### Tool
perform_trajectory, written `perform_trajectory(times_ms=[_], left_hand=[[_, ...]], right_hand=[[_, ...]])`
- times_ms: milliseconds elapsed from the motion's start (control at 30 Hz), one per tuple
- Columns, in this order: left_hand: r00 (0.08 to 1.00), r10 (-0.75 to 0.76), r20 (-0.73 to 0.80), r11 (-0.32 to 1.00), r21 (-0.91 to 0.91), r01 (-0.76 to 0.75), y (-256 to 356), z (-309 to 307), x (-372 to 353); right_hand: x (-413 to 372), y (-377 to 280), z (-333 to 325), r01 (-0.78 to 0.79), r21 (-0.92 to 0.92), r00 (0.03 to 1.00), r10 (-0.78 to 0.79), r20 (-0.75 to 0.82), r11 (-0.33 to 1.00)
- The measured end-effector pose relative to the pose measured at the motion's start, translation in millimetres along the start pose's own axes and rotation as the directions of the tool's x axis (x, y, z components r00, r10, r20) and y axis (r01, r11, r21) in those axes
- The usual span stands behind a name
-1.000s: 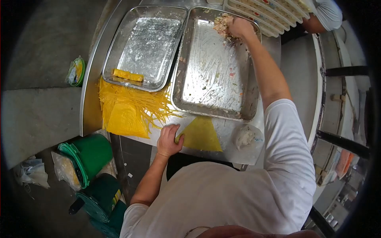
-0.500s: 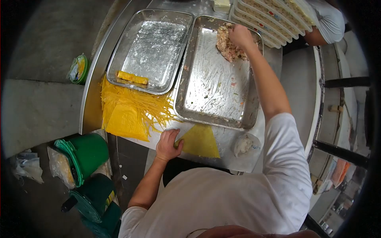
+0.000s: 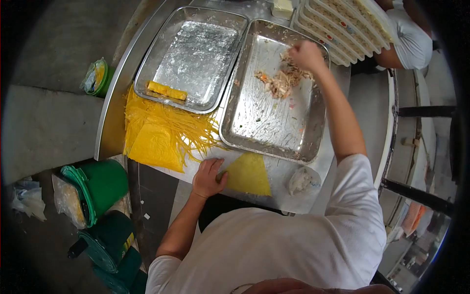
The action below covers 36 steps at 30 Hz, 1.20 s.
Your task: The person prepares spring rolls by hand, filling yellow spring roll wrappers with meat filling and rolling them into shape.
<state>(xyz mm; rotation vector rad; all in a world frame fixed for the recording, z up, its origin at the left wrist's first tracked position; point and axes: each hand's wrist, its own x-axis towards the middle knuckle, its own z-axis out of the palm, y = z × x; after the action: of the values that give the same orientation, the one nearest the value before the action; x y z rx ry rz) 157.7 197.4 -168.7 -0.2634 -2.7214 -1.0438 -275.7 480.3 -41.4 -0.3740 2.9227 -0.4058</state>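
My left hand (image 3: 208, 179) lies on the table edge, fingers stretched and thumb apart, holding nothing. Just right of it is a single yellow wrapper sheet (image 3: 247, 176), roughly triangular. To its upper left lies a stack of yellow wrapper sheets (image 3: 155, 147) with frayed, stringy edges. My right hand (image 3: 307, 56) is curled at the far right of a metal tray (image 3: 271, 149), over a pile of shredded, meat-like filling (image 3: 281, 84). Its fingertips are turned away, so what they hold is hidden. In the other metal tray (image 3: 200, 59), one yellow roll (image 3: 167, 90) lies along the near side.
A knotted clear plastic bag (image 3: 304, 181) sits at the table's near right. Stacked clear containers of food (image 3: 342, 29) stand at the far right beside a person in a white sleeve (image 3: 413, 41). Green buckets (image 3: 105, 188) stand on the floor at left.
My right hand has lifted slightly and shifted right. The filling is now spread looser and nearer the tray's middle. My left hand stays put; the view has shifted slightly.
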Motion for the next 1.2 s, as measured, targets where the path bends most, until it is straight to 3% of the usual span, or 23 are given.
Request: perform_trajectory(times_ms=[67,133,167,200,367,433,467,533,567,633,767,800,867,900,967,1033,1067,1133,1200], left_hand=[[1.000,0.008,-0.003,1.000,0.009,-0.008,-0.9,0.7,-0.5],[1.000,0.013,-0.003,1.000,0.019,-0.013,0.2,0.8,-0.4],[1.000,0.004,0.004,1.000,0.017,-0.004,0.9,0.3,-0.2],[1.000,-0.005,0.011,1.000,0.014,0.005,1.0,-0.6,0.2],[1.000,-0.016,0.018,1.000,-0.008,0.016,1.9,-0.9,0.2],[1.000,-0.013,0.008,1.000,-0.020,0.013,0.6,-0.1,0.1],[1.000,-0.013,0.013,1.000,-0.019,0.013,0.1,0.0,-1.3],[1.000,-0.010,0.018,1.000,-0.020,0.010,0.9,0.0,0.1],[1.000,-0.003,0.014,1.000,-0.018,0.003,0.6,-0.3,0.8],[1.000,0.007,0.019,1.000,-0.013,-0.006,2.5,-2.1,1.9],[0.999,-0.001,0.036,1.000,-0.002,0.001,2.7,-2.6,4.8],[1.000,0.001,0.030,1.000,0.002,-0.001,2.9,-2.0,3.6],[0.999,-0.002,0.039,1.000,0.000,0.002,4.1,-2.9,4.6],[0.999,-0.001,0.039,1.000,-0.007,0.002,4.0,-3.5,5.5],[0.999,-0.009,0.039,1.000,-0.009,0.010,3.7,-3.9,4.4],[0.999,-0.016,0.035,1.000,-0.012,0.016,3.7,-3.0,2.6],[0.999,-0.010,0.033,1.000,-0.019,0.010,2.9,-2.9,1.3],[1.000,0.008,0.020,1.000,-0.022,-0.008,2.0,-2.5,5.1],[0.999,0.004,0.033,1.000,-0.018,-0.004,3.2,-3.4,3.8]], right_hand=[[52.8,62.6,7.7,-0.058,-0.006,0.996,0.058,-0.063,0.998],[91.7,119.7,39.1,-0.116,-0.126,0.992,0.122,0.044,0.985],[77.3,103.2,35.8,-0.168,-0.114,0.972,0.184,0.147,0.979],[61.1,87.5,36.4,-0.172,-0.111,0.971,0.187,0.147,0.979],[-17.3,43.0,52.2,-0.021,-0.090,0.981,0.038,0.192,0.996],[-64.9,13.5,36.8,-0.022,0.005,0.936,0.019,0.352,1.000],[-85.8,2.7,29.3,-0.022,0.001,0.937,0.020,0.350,1.000],[-112.9,-8.3,18.2,0.097,0.152,0.882,-0.156,0.444,0.984],[-104.1,-4.1,17.1,0.092,0.156,0.883,-0.153,0.444,0.983],[-68.7,0.6,9.1,0.041,0.037,0.976,-0.048,0.214,0.998],[36.3,46.0,41.2,0.002,0.046,0.995,0.003,-0.095,0.999],[44.4,46.9,51.5,0.001,0.052,0.996,0.004,-0.089,0.999],[53.9,35.6,70.7,0.024,-0.033,0.993,-0.020,0.116,0.999],[44.8,23.9,81.6,0.094,-0.050,0.988,-0.087,0.130,0.994],[-7.9,-19.0,84.3,0.070,0.004,0.965,-0.068,0.254,0.998],[-68.7,-62.0,66.5,0.215,-0.082,0.773,-0.119,0.623,0.973],[-98.7,-86.9,49.0,0.235,-0.089,0.736,-0.118,0.667,0.968],[-121.3,-86.7,65.4,0.357,0.058,0.702,-0.308,0.642,0.932],[-124.7,-96.6,56.9,0.368,-0.013,0.695,-0.266,0.668,0.930]])
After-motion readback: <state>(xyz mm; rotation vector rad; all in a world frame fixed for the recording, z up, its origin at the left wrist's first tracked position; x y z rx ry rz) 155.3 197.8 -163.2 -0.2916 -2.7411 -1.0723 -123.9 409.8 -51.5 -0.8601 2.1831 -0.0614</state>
